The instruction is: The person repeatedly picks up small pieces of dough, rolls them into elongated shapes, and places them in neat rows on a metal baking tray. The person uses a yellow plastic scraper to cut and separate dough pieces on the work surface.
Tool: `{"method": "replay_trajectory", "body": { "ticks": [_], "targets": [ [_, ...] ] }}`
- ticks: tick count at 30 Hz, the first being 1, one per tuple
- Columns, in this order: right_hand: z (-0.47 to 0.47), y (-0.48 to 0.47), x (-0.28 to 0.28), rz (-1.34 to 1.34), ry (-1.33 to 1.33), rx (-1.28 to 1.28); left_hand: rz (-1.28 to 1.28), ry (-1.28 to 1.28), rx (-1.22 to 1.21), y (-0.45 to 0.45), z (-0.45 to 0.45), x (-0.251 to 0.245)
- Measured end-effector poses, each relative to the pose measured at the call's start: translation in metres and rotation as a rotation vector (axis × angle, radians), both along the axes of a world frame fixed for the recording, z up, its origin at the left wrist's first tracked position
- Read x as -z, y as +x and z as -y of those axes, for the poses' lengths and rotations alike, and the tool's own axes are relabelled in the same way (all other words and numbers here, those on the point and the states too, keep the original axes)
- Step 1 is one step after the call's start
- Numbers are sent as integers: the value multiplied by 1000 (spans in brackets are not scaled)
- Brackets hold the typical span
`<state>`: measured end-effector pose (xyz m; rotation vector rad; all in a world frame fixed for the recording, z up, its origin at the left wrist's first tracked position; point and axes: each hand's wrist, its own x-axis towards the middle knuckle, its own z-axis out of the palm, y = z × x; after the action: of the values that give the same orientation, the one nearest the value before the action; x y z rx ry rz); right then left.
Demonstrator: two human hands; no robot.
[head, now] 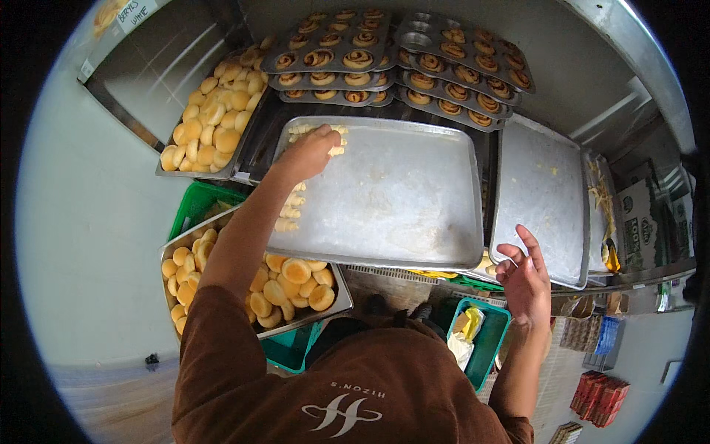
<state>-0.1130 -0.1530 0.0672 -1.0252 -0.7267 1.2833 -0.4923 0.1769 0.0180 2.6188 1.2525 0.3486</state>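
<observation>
A large metal baking tray [388, 188] lies before me. Small rolled pieces of pale dough [289, 212] line its left side, with more near its top left corner. My left hand [312, 151] is over that corner, fingers down by the dough pieces; whether it grips one is hidden. My right hand [527, 277] is raised beside the lower edge of a second metal tray [541, 194], fingers spread and holding nothing. That second tray bears only a few pale scraps.
Muffin pans of swirl rolls [358, 58] are stacked at the back. Round buns fill a metal tray [213, 119] at the left and another [297, 283] below my left arm. Teal crates [488, 344] stand lower down. A tray with pale dough strips [602, 205] lies far right.
</observation>
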Motion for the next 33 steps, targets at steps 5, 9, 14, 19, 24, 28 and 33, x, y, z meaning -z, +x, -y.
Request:
{"method": "replay_trajectory", "body": {
  "ticks": [5,9,14,19,24,28,33],
  "targets": [
    [17,8,-2,-9,42,30,-100,62,34,-2,-6,13],
    [29,19,-1,-10,44,60,-52,233,95,-7,-11,19],
    [48,36,1,28,55,200,39,169,-8,-26,-18,0],
    [55,48,-4,1,103,196,-151,188,-12,-23,-15,21],
    [68,56,-9,29,11,166,-176,166,-100,-10,-24,55],
    [72,99,-4,27,1,137,-188,213,-77,-9,-14,39],
    [80,214,14,968,-239,338,-138,353,-105,29,21,3]
  ]
}}
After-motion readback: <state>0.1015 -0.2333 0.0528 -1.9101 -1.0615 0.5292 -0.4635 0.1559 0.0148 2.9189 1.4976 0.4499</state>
